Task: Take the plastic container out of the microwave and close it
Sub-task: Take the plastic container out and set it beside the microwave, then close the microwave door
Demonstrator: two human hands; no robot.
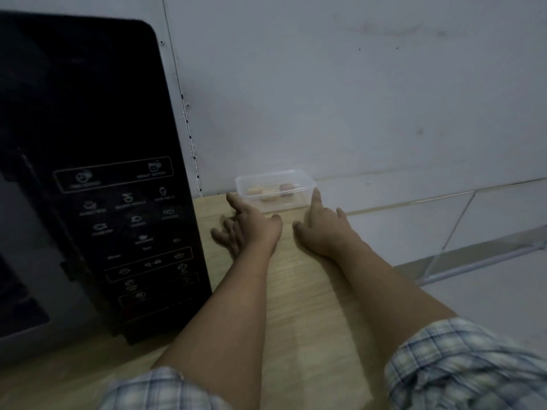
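On wooden counter (pixel 296 291): one plastic container (pixel 275 187), two hands (spread).

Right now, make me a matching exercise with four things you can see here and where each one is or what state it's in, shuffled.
Things:
1. container
2. microwave
3. left hand
4. right hand

Places or states:
A. fingertip at the container's right side
B. black, far left on the table
C. clear, no lid on it, by the wall
D. open, at the container's left corner

Pairs: 1-C, 2-B, 3-D, 4-A
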